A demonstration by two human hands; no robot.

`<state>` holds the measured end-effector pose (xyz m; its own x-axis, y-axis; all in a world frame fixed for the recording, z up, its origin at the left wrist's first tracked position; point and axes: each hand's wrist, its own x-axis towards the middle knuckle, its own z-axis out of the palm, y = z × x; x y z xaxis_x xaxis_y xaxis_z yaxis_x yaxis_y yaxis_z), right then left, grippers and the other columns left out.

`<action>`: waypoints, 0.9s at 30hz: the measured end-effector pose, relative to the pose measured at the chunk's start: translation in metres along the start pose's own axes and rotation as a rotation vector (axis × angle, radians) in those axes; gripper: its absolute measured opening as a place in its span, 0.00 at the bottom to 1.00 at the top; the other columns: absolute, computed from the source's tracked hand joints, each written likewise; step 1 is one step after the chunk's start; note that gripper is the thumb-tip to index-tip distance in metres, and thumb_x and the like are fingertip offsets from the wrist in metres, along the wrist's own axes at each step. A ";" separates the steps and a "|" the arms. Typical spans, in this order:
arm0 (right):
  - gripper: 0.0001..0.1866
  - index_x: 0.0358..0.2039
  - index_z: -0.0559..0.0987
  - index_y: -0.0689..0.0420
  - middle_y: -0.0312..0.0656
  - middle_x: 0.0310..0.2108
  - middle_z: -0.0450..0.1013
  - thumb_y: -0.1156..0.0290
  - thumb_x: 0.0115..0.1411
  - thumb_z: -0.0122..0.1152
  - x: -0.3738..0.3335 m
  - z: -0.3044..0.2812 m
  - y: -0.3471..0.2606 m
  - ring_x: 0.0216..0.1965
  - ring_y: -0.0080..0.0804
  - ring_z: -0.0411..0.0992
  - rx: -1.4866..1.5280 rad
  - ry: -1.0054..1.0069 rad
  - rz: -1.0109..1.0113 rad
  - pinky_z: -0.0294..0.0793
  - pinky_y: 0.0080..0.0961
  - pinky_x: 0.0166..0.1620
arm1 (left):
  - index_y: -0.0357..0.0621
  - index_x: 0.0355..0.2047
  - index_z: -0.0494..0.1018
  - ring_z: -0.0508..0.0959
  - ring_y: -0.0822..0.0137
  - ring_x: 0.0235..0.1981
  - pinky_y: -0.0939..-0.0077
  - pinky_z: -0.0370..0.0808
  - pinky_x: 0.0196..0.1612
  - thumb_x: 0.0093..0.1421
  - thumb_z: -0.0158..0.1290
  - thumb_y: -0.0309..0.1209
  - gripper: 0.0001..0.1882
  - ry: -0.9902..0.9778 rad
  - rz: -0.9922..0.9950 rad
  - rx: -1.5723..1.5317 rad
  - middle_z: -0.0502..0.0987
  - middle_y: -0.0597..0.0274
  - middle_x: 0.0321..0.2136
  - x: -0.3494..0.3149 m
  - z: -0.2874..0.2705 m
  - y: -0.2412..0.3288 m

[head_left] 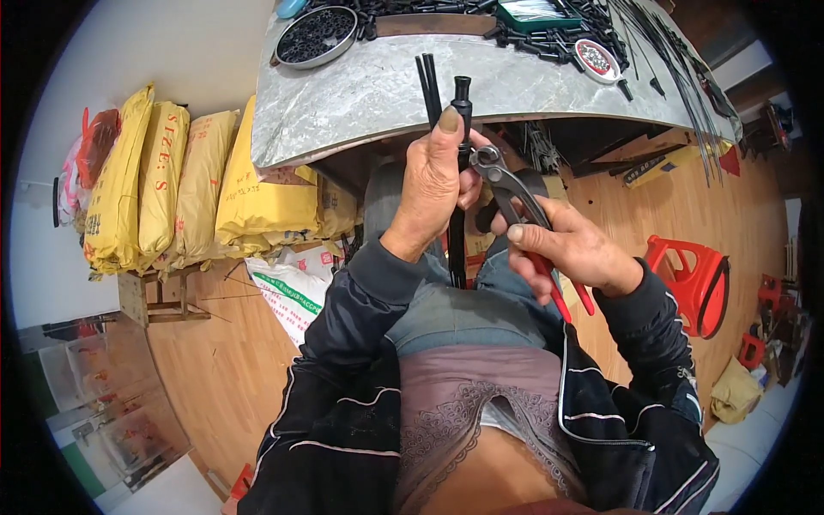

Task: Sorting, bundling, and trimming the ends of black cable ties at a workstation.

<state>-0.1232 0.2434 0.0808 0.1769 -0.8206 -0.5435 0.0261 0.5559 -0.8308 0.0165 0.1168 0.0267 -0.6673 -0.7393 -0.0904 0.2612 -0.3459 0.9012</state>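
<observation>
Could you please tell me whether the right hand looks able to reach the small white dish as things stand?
Probably yes, with a stretch: nothing seems to stand between the right hand and the small white dish, though that hand holds red-handled pliers.

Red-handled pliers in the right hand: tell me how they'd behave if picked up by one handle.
The red-handled pliers are likely stiff and perhaps heavy for their size, since the head looks like thick dark metal. The red handles end as two separate legs, so the free one may well swing.
</observation>
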 end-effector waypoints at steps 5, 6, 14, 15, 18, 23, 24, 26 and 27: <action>0.20 0.56 0.62 0.62 0.54 0.36 0.74 0.67 0.68 0.45 -0.003 -0.005 0.000 0.29 0.40 0.77 0.258 -0.167 -0.012 0.80 0.32 0.32 | 0.37 0.29 0.73 0.59 0.79 0.10 0.83 0.56 0.13 0.62 0.38 0.63 0.37 -0.008 0.019 0.031 0.59 0.73 0.10 -0.001 0.001 -0.002; 0.20 0.56 0.62 0.62 0.54 0.36 0.74 0.67 0.68 0.45 -0.004 -0.005 -0.002 0.29 0.40 0.77 0.264 -0.163 -0.019 0.80 0.32 0.32 | 0.36 0.29 0.73 0.59 0.79 0.10 0.83 0.56 0.14 0.62 0.37 0.64 0.37 0.011 0.012 0.032 0.59 0.73 0.10 -0.002 0.001 -0.001; 0.17 0.54 0.63 0.63 0.53 0.31 0.74 0.67 0.69 0.41 -0.024 -0.001 -0.027 0.23 0.38 0.76 0.310 -0.156 0.142 0.79 0.31 0.25 | 0.35 0.28 0.73 0.61 0.80 0.11 0.84 0.57 0.14 0.62 0.38 0.63 0.37 -0.084 0.011 0.019 0.63 0.70 0.12 -0.007 0.004 0.000; 0.17 0.54 0.63 0.63 0.53 0.31 0.74 0.67 0.69 0.41 -0.023 -0.002 -0.025 0.23 0.38 0.76 0.319 -0.153 0.138 0.79 0.31 0.25 | 0.35 0.28 0.73 0.61 0.80 0.11 0.84 0.57 0.14 0.63 0.38 0.63 0.37 -0.088 0.021 0.034 0.63 0.70 0.12 -0.008 0.006 0.001; 0.15 0.50 0.65 0.62 0.46 0.25 0.71 0.66 0.69 0.42 -0.025 0.003 -0.025 0.18 0.32 0.72 0.384 -0.214 0.089 0.75 0.28 0.20 | 0.36 0.27 0.72 0.61 0.80 0.11 0.84 0.57 0.14 0.63 0.37 0.62 0.37 -0.021 0.026 0.048 0.62 0.71 0.11 -0.015 0.009 0.006; 0.09 0.41 0.67 0.61 0.36 0.19 0.66 0.68 0.68 0.46 -0.008 0.008 -0.039 0.13 0.22 0.66 -0.379 0.011 0.058 0.69 0.20 0.17 | 0.38 0.27 0.71 0.59 0.79 0.09 0.83 0.55 0.14 0.64 0.37 0.62 0.35 0.025 0.026 -0.018 0.59 0.73 0.09 -0.008 0.004 0.003; 0.07 0.38 0.66 0.60 0.35 0.18 0.66 0.70 0.67 0.46 -0.002 0.006 -0.030 0.13 0.21 0.67 -0.394 0.024 0.019 0.69 0.19 0.17 | 0.40 0.28 0.70 0.57 0.79 0.10 0.82 0.55 0.14 0.63 0.37 0.63 0.35 0.032 0.028 0.003 0.57 0.74 0.10 -0.007 0.003 0.002; 0.06 0.37 0.66 0.60 0.35 0.18 0.66 0.70 0.67 0.46 -0.002 0.008 -0.032 0.13 0.22 0.68 -0.360 0.010 0.038 0.69 0.20 0.17 | 0.41 0.29 0.69 0.54 0.79 0.10 0.82 0.54 0.14 0.62 0.37 0.64 0.35 0.050 0.021 0.006 0.54 0.75 0.10 -0.007 0.000 0.001; 0.06 0.37 0.65 0.59 0.36 0.19 0.67 0.70 0.67 0.45 -0.001 0.009 -0.033 0.14 0.22 0.69 -0.323 0.002 0.060 0.70 0.20 0.18 | 0.41 0.29 0.69 0.54 0.79 0.10 0.82 0.54 0.14 0.62 0.37 0.64 0.35 0.053 0.025 0.005 0.54 0.75 0.10 -0.006 -0.002 0.001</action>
<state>-0.1151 0.2273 0.1102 0.1663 -0.7880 -0.5927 -0.2976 0.5330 -0.7921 0.0221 0.1198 0.0270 -0.6230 -0.7770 -0.0903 0.2736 -0.3246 0.9054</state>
